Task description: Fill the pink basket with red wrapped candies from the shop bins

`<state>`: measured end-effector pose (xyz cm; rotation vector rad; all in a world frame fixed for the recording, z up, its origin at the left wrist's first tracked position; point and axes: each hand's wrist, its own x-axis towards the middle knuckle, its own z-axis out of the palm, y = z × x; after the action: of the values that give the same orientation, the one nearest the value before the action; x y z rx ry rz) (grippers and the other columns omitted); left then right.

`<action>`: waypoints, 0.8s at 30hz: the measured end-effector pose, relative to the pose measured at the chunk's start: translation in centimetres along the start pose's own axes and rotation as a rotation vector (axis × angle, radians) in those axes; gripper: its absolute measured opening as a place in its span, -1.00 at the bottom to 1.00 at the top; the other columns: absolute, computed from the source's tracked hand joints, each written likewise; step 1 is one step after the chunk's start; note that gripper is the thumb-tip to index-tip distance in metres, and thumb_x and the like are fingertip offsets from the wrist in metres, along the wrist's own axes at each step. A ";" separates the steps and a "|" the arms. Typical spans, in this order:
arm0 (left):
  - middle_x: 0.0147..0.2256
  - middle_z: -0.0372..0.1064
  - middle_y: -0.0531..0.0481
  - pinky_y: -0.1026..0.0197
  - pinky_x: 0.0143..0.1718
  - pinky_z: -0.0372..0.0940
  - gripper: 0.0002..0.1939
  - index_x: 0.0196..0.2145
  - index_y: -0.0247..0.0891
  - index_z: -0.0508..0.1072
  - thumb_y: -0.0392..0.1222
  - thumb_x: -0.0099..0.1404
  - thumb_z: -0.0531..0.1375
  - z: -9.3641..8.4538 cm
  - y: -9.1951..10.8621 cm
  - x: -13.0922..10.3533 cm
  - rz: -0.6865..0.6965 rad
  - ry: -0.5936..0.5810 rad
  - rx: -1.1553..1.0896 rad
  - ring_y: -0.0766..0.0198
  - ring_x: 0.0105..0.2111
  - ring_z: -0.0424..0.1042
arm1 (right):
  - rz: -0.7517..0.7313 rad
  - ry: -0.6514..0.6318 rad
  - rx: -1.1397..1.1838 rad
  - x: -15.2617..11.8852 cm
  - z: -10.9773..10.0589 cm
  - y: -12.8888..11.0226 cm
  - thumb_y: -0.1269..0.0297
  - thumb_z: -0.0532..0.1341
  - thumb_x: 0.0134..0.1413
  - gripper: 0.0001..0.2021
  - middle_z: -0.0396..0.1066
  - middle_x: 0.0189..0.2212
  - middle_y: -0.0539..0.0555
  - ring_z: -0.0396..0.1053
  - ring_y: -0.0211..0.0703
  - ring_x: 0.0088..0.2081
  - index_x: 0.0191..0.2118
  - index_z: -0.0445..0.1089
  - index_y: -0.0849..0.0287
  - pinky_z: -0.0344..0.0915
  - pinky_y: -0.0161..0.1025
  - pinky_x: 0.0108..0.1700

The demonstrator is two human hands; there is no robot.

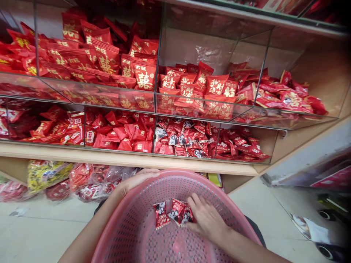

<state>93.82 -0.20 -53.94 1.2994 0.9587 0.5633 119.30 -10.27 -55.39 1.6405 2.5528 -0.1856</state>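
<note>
A pink perforated plastic basket (pixel 128 219) stands below the shelves. My left hand (pixel 139 179) rests on its upper left rim with the fingers wrapped along the edge. Inside the basket lie several small red candy packets, one of them (pixel 161 214) apart on the left and others (pixel 177 210) bunched beside my right hand. My right hand (pixel 204 215) is in the basket, fingers curved over the right side of that bunch; the packet at its fingertips (pixel 187 215) is partly covered.
Glass-fronted compartments (pixel 155 100) above hold many red packets. Under the wooden shelf edge (pixel 109 156), bagged sweets (pixel 49 173) lie at the left on the tiled floor (pixel 49 233). Dark and white objects (pixel 315 230) lie at the lower right.
</note>
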 end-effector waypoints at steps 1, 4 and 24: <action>-0.11 0.43 0.03 0.17 -0.01 0.11 -0.63 -0.14 -0.18 0.48 -0.02 0.11 0.18 0.0 0.0 0.0 0.002 0.012 0.014 0.06 -0.06 0.30 | 0.064 -0.038 -0.007 -0.4 0.2 0.2 0.14 0.28 -0.14 -0.58 0.29 -0.20 0.17 0.32 0.07 -0.20 -0.14 0.23 0.20 0.25 -0.11 -0.23; -0.11 0.43 0.04 0.17 -0.01 0.11 -0.65 -0.15 -0.18 0.48 -0.03 0.11 0.17 0.0 0.1 0.1 0.017 0.008 0.034 0.06 -0.07 0.31 | 0.131 -0.066 0.018 -1.1 0.6 0.4 0.16 0.25 -0.10 -0.62 0.31 -0.25 0.16 0.35 0.02 -0.27 -0.16 0.22 0.20 0.26 -0.16 -0.30; -0.14 0.44 0.01 0.15 0.00 0.11 -0.63 -0.13 -0.24 0.46 -0.05 0.13 0.17 -0.2 -0.5 0.2 0.034 -0.019 -0.042 0.05 -0.06 0.30 | -0.358 -0.008 0.127 3.3 0.4 -2.2 0.48 0.09 -0.07 -0.49 0.22 -0.04 0.11 0.15 -0.04 -0.05 0.08 0.12 0.15 0.13 -0.13 -0.05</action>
<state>93.65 -0.04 -54.47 1.2830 0.9067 0.5934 115.95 -8.25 -56.21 1.1976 2.8605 -0.3877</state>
